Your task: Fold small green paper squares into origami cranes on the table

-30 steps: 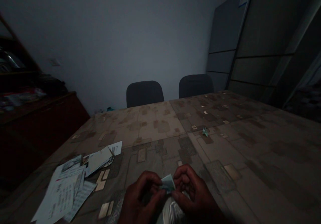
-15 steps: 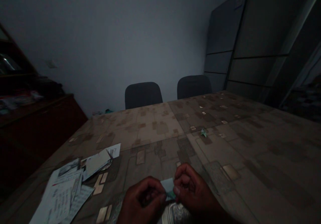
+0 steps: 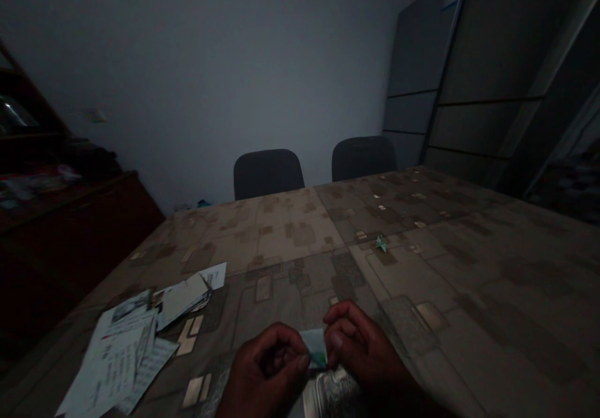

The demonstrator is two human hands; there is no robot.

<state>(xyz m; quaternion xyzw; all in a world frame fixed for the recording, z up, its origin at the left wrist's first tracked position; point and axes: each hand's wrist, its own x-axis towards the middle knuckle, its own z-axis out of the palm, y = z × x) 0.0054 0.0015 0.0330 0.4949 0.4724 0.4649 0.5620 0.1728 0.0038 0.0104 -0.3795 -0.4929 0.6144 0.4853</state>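
Since half a second ago the hands have shifted little: both stay low at the near edge, and the paper has slipped a bit deeper between the fingers, so less of it shows.

Head view: the left hand (image 3: 269, 371) and right hand (image 3: 363, 349) meet over the near edge of the worktop (image 3: 469, 293), each pinching the small folded paper (image 3: 315, 347) between thumb and fingertips. The paper is pale with a green lower corner, and is held just above the worktop, between the two hands. Below the hands lies something shiny and crinkled (image 3: 328, 393); the light is too dim to tell what it is.

To the left, a loose pile of printed sheets (image 3: 135, 343) lies on the worktop, well apart from the hands. Farther out, near the middle of the patterned worktop, sits a tiny green folded piece (image 3: 381, 243). Two dark chairs (image 3: 269, 173) stand at the far edge against the wall. A dark cabinet (image 3: 70, 230) stands on the left.
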